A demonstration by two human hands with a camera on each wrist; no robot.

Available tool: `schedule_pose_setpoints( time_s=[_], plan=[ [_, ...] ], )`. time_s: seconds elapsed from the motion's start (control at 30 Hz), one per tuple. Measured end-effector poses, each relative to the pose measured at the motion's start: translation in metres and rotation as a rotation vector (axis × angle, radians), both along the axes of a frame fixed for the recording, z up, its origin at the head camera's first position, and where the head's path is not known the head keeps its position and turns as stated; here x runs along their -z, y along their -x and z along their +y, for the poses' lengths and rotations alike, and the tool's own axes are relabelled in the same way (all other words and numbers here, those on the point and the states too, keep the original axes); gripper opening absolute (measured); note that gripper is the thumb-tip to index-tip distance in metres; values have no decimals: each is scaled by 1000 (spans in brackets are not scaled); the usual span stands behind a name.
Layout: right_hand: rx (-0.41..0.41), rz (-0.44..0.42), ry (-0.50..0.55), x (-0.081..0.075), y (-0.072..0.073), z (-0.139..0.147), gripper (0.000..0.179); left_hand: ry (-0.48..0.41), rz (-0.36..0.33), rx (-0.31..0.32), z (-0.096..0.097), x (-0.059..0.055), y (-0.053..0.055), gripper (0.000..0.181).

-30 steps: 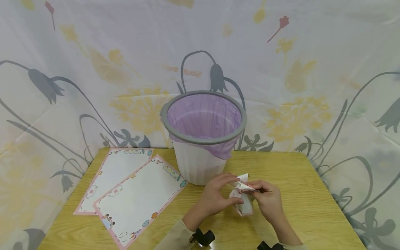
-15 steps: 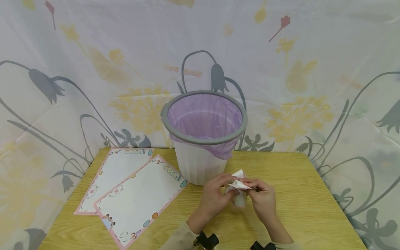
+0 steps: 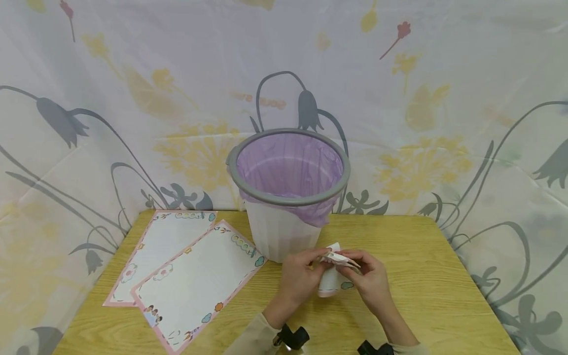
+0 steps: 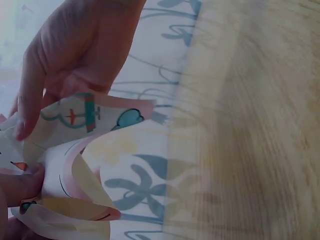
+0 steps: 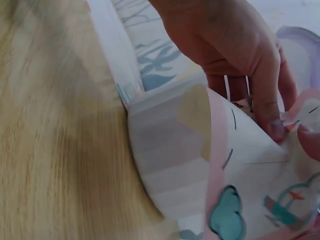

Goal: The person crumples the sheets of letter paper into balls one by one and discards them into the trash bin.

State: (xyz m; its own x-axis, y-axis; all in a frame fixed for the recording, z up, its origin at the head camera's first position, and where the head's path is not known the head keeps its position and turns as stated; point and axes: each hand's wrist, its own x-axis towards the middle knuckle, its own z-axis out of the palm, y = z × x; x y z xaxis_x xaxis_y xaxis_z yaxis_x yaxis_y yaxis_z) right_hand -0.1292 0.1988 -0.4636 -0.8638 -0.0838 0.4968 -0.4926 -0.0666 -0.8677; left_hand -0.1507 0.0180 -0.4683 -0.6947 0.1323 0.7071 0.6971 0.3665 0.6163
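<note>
Both hands hold a bent, curled paper sheet (image 3: 329, 282) with a pink border, just in front of the bin. My left hand (image 3: 298, 278) pinches its left side. At the right side, my right hand (image 3: 367, 276) pinches it between thumb and fingers. In the left wrist view, the paper (image 4: 65, 172) shows curved strips and a printed teal shape. The right wrist view has a wide flap of the paper (image 5: 245, 165), with a pink edge and teal cloud. The fingers partly cover the middle of the sheet.
A white bin (image 3: 284, 236) with a grey rim and purple liner (image 3: 288, 162) stands behind the hands. Two flat pink-bordered sheets, the nearer sheet (image 3: 199, 281) overlapping the farther sheet (image 3: 166, 246), lie left on the wooden table (image 3: 435, 296). A patterned cloth (image 3: 177, 74) hangs behind.
Both hands have shifted slightly left with the paper, and have come closer together. A printed teal corner now shows beside the right hand, and a rolled part hangs below the fingers.
</note>
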Motion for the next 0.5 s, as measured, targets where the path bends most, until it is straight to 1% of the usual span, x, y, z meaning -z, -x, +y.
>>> schedule_pose_setpoints(
  time_s=[0.1, 0.2, 0.23, 0.3, 0.37, 0.5],
  plan=[
    [12, 96, -66, -2, 1, 1, 40, 17, 1, -12, -2, -1, 2, 25],
    [17, 208, -121, -4, 2, 0, 41, 32, 0, -16, -3, -2, 3, 25],
    [13, 232, -126, -5, 3, 0, 39, 34, -2, -12, -4, -3, 3, 24],
    [29, 252, -140, -6, 3, -1, 36, 32, -17, -1, -4, -5, 3, 23],
    [80, 258, -168, -7, 3, -2, 35, 18, -42, 18, -3, -6, 3, 22],
    [222, 280, -257, -8, 4, -3, 33, -10, -111, 36, -2, -10, 1, 25]
  ],
)
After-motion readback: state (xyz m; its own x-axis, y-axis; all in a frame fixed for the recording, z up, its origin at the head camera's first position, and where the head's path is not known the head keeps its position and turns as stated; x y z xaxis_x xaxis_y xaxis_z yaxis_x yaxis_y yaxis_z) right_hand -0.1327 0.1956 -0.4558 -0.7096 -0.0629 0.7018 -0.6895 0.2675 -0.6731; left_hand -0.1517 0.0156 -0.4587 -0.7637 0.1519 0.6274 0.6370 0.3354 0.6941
